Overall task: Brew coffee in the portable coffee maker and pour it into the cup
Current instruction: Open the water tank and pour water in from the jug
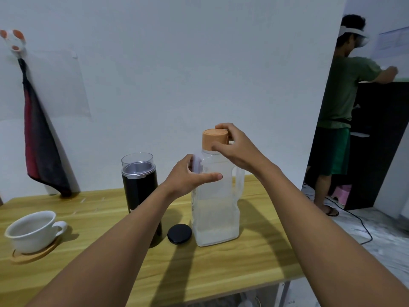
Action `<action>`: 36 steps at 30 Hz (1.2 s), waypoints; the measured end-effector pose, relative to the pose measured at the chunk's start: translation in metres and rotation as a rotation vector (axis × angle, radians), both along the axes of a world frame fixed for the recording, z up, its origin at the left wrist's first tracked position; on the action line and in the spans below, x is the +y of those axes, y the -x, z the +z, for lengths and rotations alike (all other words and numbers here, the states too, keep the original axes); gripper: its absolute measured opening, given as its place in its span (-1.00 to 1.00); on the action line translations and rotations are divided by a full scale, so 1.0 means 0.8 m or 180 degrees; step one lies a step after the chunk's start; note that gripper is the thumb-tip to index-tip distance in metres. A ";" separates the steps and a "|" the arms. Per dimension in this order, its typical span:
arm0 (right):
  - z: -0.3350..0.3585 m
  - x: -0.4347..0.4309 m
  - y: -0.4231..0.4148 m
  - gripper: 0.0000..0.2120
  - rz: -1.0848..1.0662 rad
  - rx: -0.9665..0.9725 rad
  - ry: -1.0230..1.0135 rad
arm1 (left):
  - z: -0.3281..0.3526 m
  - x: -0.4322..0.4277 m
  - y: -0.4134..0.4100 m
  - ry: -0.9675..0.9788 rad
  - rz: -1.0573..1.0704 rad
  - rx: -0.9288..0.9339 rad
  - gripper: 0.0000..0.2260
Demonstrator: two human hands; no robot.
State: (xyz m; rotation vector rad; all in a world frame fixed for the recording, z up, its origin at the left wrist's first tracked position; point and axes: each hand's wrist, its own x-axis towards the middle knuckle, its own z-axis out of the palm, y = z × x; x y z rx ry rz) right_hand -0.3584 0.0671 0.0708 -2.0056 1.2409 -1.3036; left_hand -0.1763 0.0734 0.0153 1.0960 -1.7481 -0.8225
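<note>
Right hand pinches the round orange plastic cap. Left hand grips the shoulder of the translucent plastic water jug, which is partly filled. Likely moderately heavy, with thin walls that flex; the side handle looks safer. It stands on the light wooden table, with the black cylindrical coffee maker near on the left. White wall behind.

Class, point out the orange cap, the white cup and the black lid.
orange cap [212, 137]: head view, its front side.
white cup [31, 243]: head view, its outer wall.
black lid [179, 233]: head view, its flat top.
</note>
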 end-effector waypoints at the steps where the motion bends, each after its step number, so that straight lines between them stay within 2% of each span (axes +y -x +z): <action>1: -0.001 0.001 -0.002 -0.34 -0.0048 0.0128 0.0052 | 0.000 0.000 0.000 -0.0003 -0.0002 0.0000 -0.39; 3: -0.004 0.000 -0.004 -0.29 -0.0202 0.0279 0.0203 | 0.000 0.002 0.000 -0.0010 0.0007 -0.0018 -0.39; 7: -0.008 -0.001 -0.005 -0.32 -0.0312 0.0136 0.0399 | -0.001 0.003 0.000 -0.0019 0.0034 -0.0025 -0.39; 12: -0.008 0.005 -0.005 -0.25 -0.0170 0.0050 0.0300 | -0.001 0.003 0.000 -0.0025 0.0009 -0.0007 -0.41; 17: 0.001 0.003 -0.011 -0.40 -0.0087 0.0260 0.0182 | -0.002 0.001 0.000 -0.0037 0.0005 -0.0011 -0.44; 19: 0.002 0.003 -0.014 -0.40 -0.0194 0.0327 0.0234 | -0.001 0.002 0.000 -0.0037 -0.0002 0.0003 -0.44; 23: -0.003 0.004 -0.014 -0.36 -0.0344 0.0025 0.0353 | -0.002 0.003 0.001 -0.0027 0.0031 -0.0007 -0.46; 27: -0.006 0.003 -0.011 -0.23 -0.0268 -0.0189 0.0244 | -0.002 0.001 0.000 -0.0041 0.0002 0.0038 -0.44; 29: -0.002 0.003 -0.009 -0.24 -0.0247 -0.0083 0.0148 | -0.002 0.001 0.001 -0.0051 0.0000 0.0040 -0.45; 33: 0.005 0.000 -0.006 -0.41 -0.0299 0.0261 0.0289 | -0.002 0.001 0.001 -0.0051 -0.0020 0.0053 -0.46; 36: 0.013 0.002 -0.004 -0.27 -0.0315 0.0414 0.0216 | -0.002 0.001 0.000 -0.0047 -0.0035 0.0076 -0.41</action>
